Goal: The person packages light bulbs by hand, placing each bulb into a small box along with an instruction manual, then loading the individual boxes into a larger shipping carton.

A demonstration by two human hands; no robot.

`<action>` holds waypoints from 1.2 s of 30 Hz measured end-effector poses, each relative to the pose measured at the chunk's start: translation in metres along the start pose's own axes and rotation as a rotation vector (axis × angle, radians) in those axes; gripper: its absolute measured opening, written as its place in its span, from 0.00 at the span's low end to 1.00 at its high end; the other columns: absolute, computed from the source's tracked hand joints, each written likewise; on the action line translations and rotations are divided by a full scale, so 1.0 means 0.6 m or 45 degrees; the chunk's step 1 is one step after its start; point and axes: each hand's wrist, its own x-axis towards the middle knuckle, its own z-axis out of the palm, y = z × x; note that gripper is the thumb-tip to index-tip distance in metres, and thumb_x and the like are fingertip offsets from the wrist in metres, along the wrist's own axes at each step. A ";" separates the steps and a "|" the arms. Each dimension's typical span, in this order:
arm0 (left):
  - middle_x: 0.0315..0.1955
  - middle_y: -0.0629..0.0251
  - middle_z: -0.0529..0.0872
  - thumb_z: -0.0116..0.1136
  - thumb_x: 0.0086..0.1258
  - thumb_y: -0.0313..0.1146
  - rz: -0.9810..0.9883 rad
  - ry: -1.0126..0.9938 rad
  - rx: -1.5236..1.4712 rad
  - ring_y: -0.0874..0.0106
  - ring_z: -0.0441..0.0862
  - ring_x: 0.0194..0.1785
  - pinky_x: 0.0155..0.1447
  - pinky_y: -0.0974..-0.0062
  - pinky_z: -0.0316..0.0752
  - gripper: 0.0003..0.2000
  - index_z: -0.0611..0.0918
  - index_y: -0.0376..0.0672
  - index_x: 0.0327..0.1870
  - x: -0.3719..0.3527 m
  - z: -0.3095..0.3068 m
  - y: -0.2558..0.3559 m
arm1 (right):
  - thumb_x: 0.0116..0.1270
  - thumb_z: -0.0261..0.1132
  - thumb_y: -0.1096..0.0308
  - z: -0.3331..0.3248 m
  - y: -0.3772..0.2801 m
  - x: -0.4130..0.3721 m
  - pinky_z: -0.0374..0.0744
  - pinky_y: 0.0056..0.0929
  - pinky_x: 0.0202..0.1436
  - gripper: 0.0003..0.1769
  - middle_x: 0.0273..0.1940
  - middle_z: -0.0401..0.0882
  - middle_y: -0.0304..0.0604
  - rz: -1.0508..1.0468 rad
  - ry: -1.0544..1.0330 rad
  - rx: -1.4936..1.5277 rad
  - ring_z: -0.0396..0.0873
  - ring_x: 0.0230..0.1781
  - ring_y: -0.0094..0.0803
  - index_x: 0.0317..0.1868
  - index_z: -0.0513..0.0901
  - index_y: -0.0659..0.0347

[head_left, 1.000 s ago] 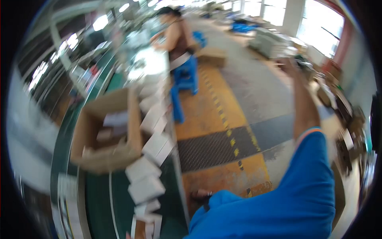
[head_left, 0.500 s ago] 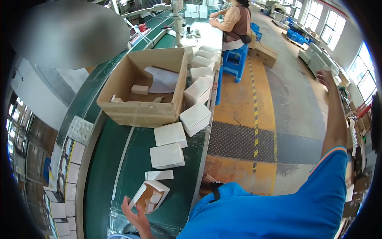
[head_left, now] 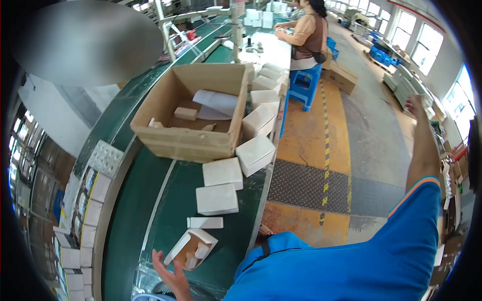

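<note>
Low on the green conveyor belt (head_left: 170,198), my left hand (head_left: 172,275) has its fingers spread and holds nothing. Its fingertips are right at the near edge of an open white carton (head_left: 207,240), which lies tilted with its brown inside and small pale pieces (head_left: 191,260) showing. Just beyond is a narrow white box (head_left: 205,222), then larger closed white boxes (head_left: 217,199). My right hand (head_left: 415,104) is far out to the right at the end of a stretched arm, above the floor. Its fingers are loosely bent and nothing shows in them.
A large cardboard box (head_left: 186,145) with paper and a small block inside stands on the belt. Several white boxes line the belt's right edge. Farther along, a person (head_left: 310,37) sits on a blue stool (head_left: 305,85). Packed boxes (head_left: 93,213) stand on the left.
The view has shifted slightly, so the belt and boxes appear farther right. My left hand stays beside the open carton. My right hand's fingers look more bent than before.
</note>
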 end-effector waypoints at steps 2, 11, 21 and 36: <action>0.56 0.51 0.70 0.52 0.59 0.27 0.001 0.007 0.026 0.59 0.68 0.59 0.60 0.63 0.61 0.31 0.61 0.38 0.66 0.002 0.006 -0.010 | 0.59 0.60 0.47 0.024 -0.003 -0.043 0.73 0.21 0.24 0.21 0.31 0.74 0.38 0.127 0.023 -0.177 0.74 0.24 0.23 0.43 0.72 0.52; 0.47 0.50 0.76 0.51 0.57 0.23 0.111 0.001 0.092 0.56 0.73 0.52 0.60 0.66 0.65 0.22 0.72 0.35 0.55 0.007 0.002 0.016 | 0.67 0.52 0.55 0.184 0.015 -0.085 0.70 0.18 0.23 0.22 0.28 0.75 0.34 0.045 -0.662 -0.612 0.72 0.23 0.21 0.57 0.71 0.56; 0.38 0.54 0.79 0.49 0.63 0.20 -0.047 0.103 0.194 0.56 0.77 0.42 0.47 0.68 0.72 0.10 0.79 0.37 0.44 -0.016 -0.022 0.009 | 0.59 0.64 0.70 0.482 -0.058 -0.849 0.78 0.24 0.38 0.22 0.38 0.82 0.42 -0.988 -2.324 -0.492 0.81 0.34 0.27 0.55 0.75 0.62; 0.53 0.52 0.71 0.62 0.58 0.28 -0.288 0.293 0.015 0.59 0.71 0.56 0.55 0.64 0.69 0.36 0.59 0.40 0.67 -0.061 -0.005 0.002 | 0.50 0.66 0.70 0.650 0.030 -1.157 0.78 0.40 0.39 0.35 0.43 0.73 0.56 -2.081 -1.448 -0.576 0.77 0.40 0.47 0.60 0.65 0.70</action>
